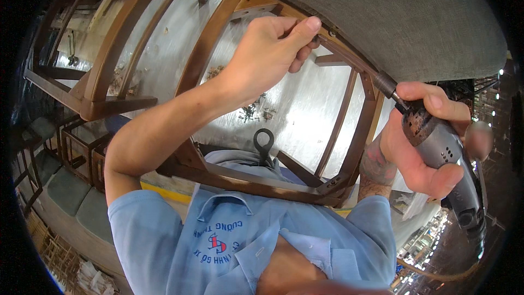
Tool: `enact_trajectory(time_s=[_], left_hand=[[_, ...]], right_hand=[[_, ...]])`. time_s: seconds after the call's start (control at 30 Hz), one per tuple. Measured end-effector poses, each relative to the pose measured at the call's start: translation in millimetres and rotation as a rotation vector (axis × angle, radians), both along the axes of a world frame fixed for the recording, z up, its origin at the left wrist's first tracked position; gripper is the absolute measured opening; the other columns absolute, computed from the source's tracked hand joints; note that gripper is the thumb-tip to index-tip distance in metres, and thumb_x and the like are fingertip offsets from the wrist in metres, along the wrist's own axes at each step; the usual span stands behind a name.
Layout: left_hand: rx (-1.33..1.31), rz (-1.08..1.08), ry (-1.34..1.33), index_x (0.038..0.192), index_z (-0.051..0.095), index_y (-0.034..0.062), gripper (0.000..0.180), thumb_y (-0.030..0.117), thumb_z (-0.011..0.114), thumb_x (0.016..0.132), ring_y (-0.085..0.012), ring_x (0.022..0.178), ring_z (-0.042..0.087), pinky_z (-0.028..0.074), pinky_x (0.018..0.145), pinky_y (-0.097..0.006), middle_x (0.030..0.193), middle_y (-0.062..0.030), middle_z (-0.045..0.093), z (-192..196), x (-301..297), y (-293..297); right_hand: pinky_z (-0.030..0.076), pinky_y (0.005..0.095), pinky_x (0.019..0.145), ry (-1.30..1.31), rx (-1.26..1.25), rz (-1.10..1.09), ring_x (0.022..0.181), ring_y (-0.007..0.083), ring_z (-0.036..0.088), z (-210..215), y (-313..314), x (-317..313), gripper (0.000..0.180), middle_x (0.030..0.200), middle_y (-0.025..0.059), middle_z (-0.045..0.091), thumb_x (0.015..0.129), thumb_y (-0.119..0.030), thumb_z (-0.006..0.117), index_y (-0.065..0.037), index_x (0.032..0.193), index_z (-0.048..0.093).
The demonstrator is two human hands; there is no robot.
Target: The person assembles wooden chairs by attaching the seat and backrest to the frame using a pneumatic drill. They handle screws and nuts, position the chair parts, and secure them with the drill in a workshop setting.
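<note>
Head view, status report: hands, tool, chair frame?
Left hand pinching the bit tip at the wooden chair frame, under the grey seat. Right hand gripping the power driver. Nothing blocking.

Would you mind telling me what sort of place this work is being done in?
Probably a furniture workshop. A brown wooden chair frame with a grey upholstered seat is being worked on with a power driver, and more chairs stand at the left.
</note>
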State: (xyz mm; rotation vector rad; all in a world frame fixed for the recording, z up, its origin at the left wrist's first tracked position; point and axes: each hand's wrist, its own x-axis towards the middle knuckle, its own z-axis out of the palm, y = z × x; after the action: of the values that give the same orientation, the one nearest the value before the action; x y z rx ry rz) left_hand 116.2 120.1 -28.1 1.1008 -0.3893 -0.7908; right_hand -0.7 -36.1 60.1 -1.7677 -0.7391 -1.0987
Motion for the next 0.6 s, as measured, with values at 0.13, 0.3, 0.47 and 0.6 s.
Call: enact_trajectory(time_s=[0.13,0.3,0.47,0.6], left_hand=[[-0.012,0.006,0.017,0.083,0.062,-0.0005,0.043,0.039,0.059,0.100,-0.0064,0.060,0.044,0.038,0.056,-0.022,0.068,0.0007,0.052,-1.3,0.1,1.1],[0.077,0.042,-0.059,0.080,0.062,-0.0007,0.044,0.038,0.059,0.100,-0.0058,0.060,0.044,0.038,0.055,-0.022,0.068,0.0002,0.052,0.4,1.0,1.2],[0.095,0.054,-0.088,0.077,0.062,0.0014,0.044,0.039,0.059,0.100,-0.0052,0.059,0.046,0.038,0.054,-0.021,0.066,0.0010,0.053,3.0,-0.5,2.4],[0.027,0.045,-0.064,0.077,0.061,0.0025,0.045,0.040,0.059,0.100,-0.0051,0.059,0.046,0.038,0.054,-0.021,0.066,0.0016,0.052,2.1,1.8,2.5]], right_hand=[[0.053,0.0327,0.044,-0.018,0.006,0.000,0.058,0.0334,0.064,-1.6,0.2,-0.4,0.050,0.093,0.0295,0.056,0.103,-0.043,0.035,-0.005,0.136,0.027],[0.052,0.0326,0.043,-0.039,0.014,-0.001,0.057,0.0332,0.064,-2.4,-0.9,-1.0,0.052,0.093,0.0291,0.056,0.103,-0.044,0.036,-0.004,0.136,0.027],[0.052,0.0324,0.042,-0.055,0.014,-0.007,0.055,0.0330,0.063,-3.9,-0.5,-1.2,0.054,0.093,0.0286,0.056,0.102,-0.045,0.037,-0.003,0.135,0.027],[0.051,0.0323,0.041,-0.072,0.013,-0.012,0.054,0.0329,0.063,-4.1,-0.2,-0.9,0.056,0.093,0.0283,0.056,0.102,-0.046,0.038,-0.002,0.134,0.027]])
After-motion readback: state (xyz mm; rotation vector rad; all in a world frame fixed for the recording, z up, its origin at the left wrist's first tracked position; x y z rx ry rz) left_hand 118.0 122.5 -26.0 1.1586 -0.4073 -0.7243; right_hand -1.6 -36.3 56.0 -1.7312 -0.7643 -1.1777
